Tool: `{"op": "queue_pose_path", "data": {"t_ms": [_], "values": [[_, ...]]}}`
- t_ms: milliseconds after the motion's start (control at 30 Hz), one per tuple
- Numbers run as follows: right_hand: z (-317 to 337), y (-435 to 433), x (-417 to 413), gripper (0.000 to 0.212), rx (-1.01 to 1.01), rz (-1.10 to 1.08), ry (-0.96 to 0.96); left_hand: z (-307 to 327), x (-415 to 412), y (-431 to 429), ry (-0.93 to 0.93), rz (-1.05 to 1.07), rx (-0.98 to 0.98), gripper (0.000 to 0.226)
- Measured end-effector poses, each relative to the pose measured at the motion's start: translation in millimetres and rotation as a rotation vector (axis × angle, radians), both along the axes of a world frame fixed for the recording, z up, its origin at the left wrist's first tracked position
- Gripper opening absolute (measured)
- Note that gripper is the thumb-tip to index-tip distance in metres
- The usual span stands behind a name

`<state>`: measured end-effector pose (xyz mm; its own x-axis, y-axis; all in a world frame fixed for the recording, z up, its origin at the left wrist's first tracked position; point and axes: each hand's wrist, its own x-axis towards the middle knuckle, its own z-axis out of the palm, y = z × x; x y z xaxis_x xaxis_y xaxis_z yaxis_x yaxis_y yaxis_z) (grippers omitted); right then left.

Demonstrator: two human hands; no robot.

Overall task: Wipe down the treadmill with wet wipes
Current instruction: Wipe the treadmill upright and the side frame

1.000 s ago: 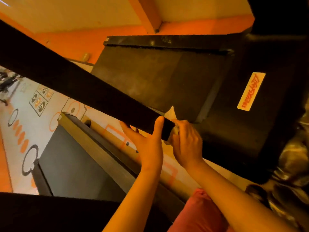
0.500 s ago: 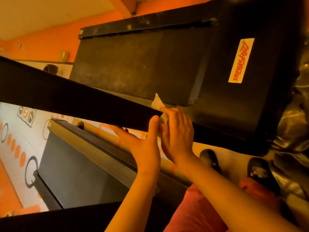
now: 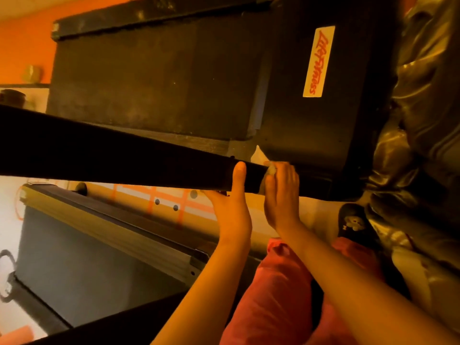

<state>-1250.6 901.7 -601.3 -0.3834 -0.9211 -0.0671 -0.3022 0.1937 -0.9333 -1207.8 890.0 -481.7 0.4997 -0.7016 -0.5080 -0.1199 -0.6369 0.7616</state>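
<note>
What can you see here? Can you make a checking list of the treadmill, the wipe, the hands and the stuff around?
Surface: black treadmill handrail, dark and hard to judge for dirt.
Job's things: wet wipe pressed on the handrail's end; treadmill deck beyond it looks dusty.
Clutter: shoe on the floor.
Grippers: left hand grips the handrail; right hand holds the wet wipe.
Cables: nothing seen.
Surroundings: second treadmill at left, orange wall.
</note>
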Motion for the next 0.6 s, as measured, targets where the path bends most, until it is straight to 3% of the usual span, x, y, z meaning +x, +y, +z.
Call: {"op": "queue_pose_path", "data": {"t_ms": [200, 433, 600], "values": [[19, -3, 11, 0.046, 0.052, -0.075, -0.074, -7, -9, 2, -0.029, 0.024, 0.037, 0.106], [-17, 8, -3, 0.041, 0.032, -0.064, -0.098, -16, -18, 1, -0.026, 0.05, 0.024, 0.101], [-62, 18, -14, 0.048, 0.129, -0.157, -0.175, -16, -23, 1, -0.048, 0.051, 0.14, 0.088]]}}
